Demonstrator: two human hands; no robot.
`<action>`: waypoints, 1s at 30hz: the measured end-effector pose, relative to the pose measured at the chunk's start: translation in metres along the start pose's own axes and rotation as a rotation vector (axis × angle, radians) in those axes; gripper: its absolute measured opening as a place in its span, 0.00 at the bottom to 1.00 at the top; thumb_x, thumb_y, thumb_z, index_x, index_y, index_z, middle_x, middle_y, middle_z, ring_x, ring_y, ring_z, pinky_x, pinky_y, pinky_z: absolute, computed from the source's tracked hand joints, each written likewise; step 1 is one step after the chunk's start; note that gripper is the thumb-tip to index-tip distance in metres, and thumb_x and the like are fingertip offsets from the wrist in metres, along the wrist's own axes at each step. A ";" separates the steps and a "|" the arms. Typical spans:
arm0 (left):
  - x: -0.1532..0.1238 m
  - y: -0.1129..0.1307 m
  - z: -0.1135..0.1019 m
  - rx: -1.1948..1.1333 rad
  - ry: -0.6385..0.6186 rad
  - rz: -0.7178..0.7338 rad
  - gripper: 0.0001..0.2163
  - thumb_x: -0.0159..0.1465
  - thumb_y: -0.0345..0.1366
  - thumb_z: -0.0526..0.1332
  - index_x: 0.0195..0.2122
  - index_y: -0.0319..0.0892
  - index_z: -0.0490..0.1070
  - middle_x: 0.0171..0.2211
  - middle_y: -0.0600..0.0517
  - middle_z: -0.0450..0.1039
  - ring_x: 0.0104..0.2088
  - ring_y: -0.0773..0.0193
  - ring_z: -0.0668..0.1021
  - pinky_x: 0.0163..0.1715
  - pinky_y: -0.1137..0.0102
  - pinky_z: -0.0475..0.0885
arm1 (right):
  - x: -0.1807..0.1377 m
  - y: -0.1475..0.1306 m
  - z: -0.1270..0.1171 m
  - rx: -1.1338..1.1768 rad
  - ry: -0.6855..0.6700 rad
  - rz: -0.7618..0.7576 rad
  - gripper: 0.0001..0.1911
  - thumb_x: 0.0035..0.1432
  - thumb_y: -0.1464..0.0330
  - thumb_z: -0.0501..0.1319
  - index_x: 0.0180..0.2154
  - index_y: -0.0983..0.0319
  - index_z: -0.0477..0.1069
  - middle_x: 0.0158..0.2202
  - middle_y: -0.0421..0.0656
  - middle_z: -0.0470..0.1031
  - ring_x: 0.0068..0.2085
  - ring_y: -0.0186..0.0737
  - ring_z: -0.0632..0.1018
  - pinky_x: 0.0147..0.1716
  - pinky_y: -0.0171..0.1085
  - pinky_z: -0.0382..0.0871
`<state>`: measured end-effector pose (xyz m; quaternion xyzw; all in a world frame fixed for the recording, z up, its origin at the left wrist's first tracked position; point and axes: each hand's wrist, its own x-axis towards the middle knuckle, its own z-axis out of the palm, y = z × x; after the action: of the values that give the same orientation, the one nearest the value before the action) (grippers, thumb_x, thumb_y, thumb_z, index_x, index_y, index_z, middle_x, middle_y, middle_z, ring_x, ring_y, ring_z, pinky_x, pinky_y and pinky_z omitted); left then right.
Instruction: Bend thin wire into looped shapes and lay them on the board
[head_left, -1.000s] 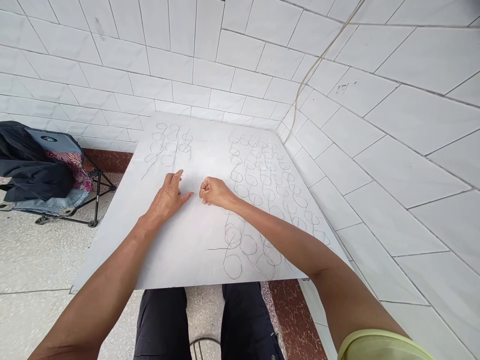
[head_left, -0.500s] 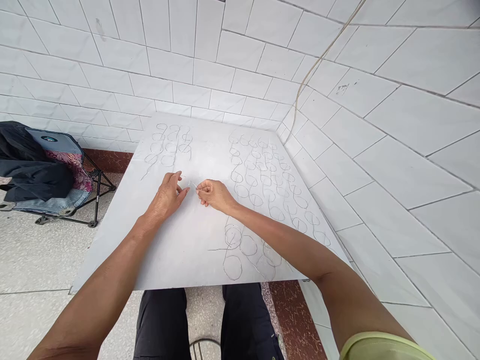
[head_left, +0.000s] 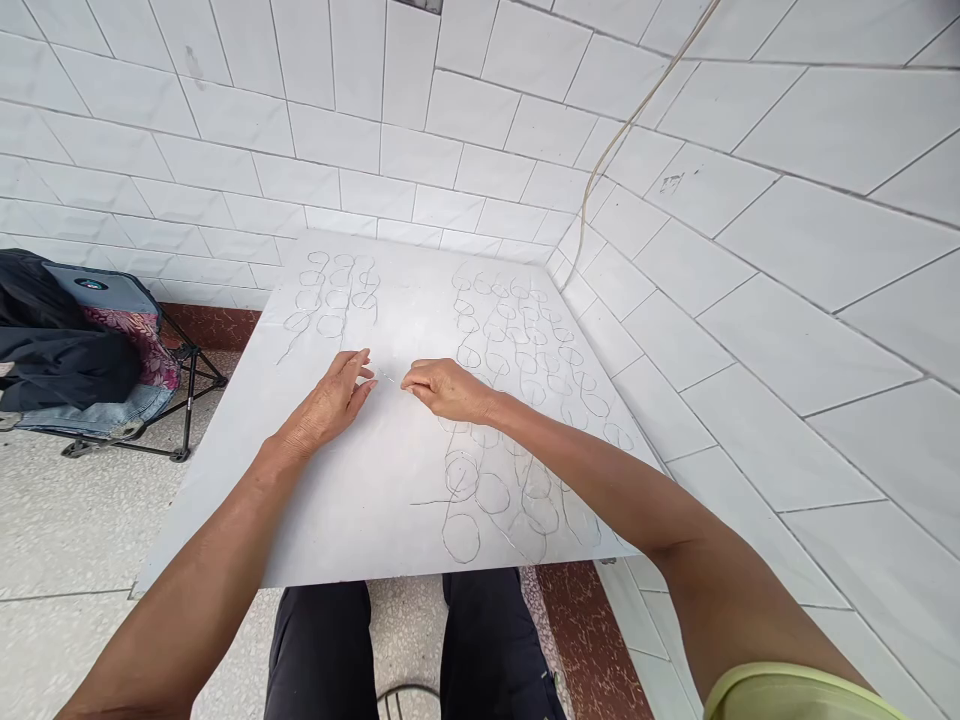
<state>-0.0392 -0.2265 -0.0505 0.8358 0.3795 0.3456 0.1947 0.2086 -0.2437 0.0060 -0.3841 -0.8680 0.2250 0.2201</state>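
Over the middle of the white board (head_left: 337, 500), my right hand (head_left: 450, 390) is closed in a pinch on a thin wire (head_left: 388, 378). A short bright piece of it shows between my two hands; the rest cannot be made out. My left hand (head_left: 330, 400) is just left of the wire, thumb and fingers apart, with nothing visibly gripped. Looped wire pieces (head_left: 461, 538) lie in rows on the board to the right, partly hidden under my right forearm. A smaller group of looped wires (head_left: 330, 298) lies at the far left.
White tiled walls (head_left: 480, 110) meet behind and to the right of the board. A cable (head_left: 622, 128) hangs down the corner. On the left stands a folding chair (head_left: 154, 345) with dark cloth (head_left: 60, 350) on it. My legs (head_left: 319, 645) are beneath the near edge.
My right hand has moved slightly right, away from my left hand, its fingers curled more tightly. The left hand stays nearly in place. The whole view has shifted a little.
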 end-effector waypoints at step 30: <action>0.012 0.023 -0.015 -1.066 0.151 -0.484 0.20 0.67 0.51 0.63 0.41 0.35 0.77 0.42 0.38 0.81 0.35 0.59 0.81 0.33 0.65 0.76 | -0.004 -0.024 0.048 0.989 0.045 0.423 0.17 0.58 0.57 0.70 0.41 0.63 0.76 0.25 0.39 0.77 0.22 0.33 0.75 0.22 0.33 0.67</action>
<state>-0.0326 -0.2312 -0.0219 0.4854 0.3462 0.4928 0.6337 0.1709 -0.2723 -0.0200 -0.4059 -0.5572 0.6380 0.3431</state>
